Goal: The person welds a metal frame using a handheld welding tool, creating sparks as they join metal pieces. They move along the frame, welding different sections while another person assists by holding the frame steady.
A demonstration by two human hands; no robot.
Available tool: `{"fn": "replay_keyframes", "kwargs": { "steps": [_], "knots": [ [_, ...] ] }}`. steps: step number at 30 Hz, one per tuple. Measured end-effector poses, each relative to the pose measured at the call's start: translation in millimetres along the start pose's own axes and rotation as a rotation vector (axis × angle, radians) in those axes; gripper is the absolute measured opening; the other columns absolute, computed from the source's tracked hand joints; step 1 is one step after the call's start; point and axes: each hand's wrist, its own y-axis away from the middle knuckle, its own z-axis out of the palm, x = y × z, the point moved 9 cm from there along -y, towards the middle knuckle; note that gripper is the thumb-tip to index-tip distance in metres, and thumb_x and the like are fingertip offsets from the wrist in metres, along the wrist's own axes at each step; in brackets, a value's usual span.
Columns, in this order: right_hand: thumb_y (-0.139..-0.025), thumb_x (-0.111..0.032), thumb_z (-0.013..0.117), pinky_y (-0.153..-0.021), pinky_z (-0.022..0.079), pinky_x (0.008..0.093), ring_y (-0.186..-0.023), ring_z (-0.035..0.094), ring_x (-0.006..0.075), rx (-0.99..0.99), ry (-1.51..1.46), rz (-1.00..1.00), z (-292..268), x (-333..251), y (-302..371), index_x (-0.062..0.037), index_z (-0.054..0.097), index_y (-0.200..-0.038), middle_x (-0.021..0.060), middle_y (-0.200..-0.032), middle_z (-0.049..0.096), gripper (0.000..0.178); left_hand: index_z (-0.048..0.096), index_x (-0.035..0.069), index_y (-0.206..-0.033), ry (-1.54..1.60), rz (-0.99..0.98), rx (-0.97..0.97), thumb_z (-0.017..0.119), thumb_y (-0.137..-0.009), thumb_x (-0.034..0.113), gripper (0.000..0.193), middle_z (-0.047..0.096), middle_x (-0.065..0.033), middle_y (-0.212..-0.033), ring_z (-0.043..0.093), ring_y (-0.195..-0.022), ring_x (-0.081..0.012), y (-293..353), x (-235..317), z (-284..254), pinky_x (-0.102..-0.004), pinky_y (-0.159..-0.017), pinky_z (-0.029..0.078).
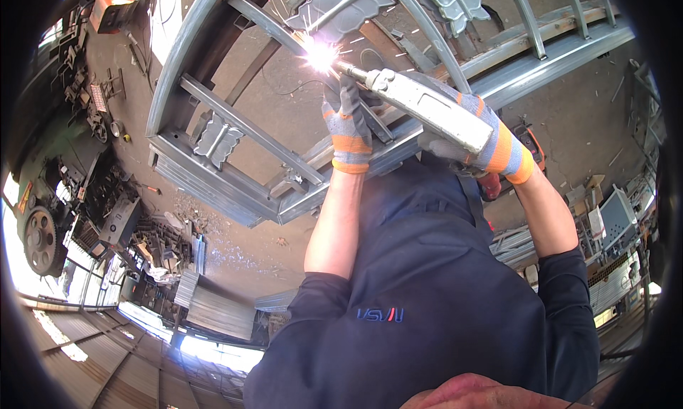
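Observation:
My right hand point(491, 135), in a grey and orange knitted glove, is closed round a pale welding gun point(432, 108). At the gun's nozzle a bright arc point(320, 55) burns and throws sparks, hiding the spot it touches. My left hand point(348, 131), gloved alike, is just below the arc, its fingers closed against a square metal bar point(274, 28). That bar crosses a large welded metal frame point(228, 117) with curved and straight tubes. A grey leaf-edged ornamental plate point(341, 10) lies beyond the arc; a smaller such plate point(217, 140) is at the left.
Another ornamental plate point(449, 2) sits at the far side, beside more curved tubes. An orange box point(112, 9) stands at the far left. Scrap and a toothed wheel point(41, 239) are at the left, with corrugated sheets point(220, 308) nearer. A grey metal case point(617, 220) stands at the right.

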Motion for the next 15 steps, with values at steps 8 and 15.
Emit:
{"fn": "replay_keyframes", "kwargs": {
  "steps": [8, 15],
  "knots": [
    [-0.089, -0.013, 0.084, -0.105, 0.051, 0.0429, -0.126, 0.063, 0.0391, -0.005, -0.063, 0.055, 3.8, 5.0, 3.3, 0.0002, 0.058, -0.149, 0.0198, -0.144, 0.063, 0.066, 0.065, 0.007, -0.124, 0.014, 0.012, 0.032, 0.059, -0.101, 0.070, 0.067, 0.069, -0.0061, -0.104, 0.071, -0.086, -0.0170, 0.9, 1.1, 0.2, -0.0345, -0.066, 0.062],
    [-0.090, -0.014, 0.084, -0.111, 0.049, 0.0404, -0.130, 0.062, 0.0370, -0.033, 0.042, -0.008, 6.2, 6.4, 6.7, 0.0013, 0.053, -0.153, 0.0194, -0.149, 0.061, 0.072, 0.063, 0.010, -0.128, 0.061, 0.010, 0.011, 0.064, -0.101, 0.066, 0.062, 0.069, -0.0038, -0.106, 0.070, -0.089, -0.0146, 1.2, 3.0, 2.3, -0.0332, -0.069, 0.060]
  ]
}}
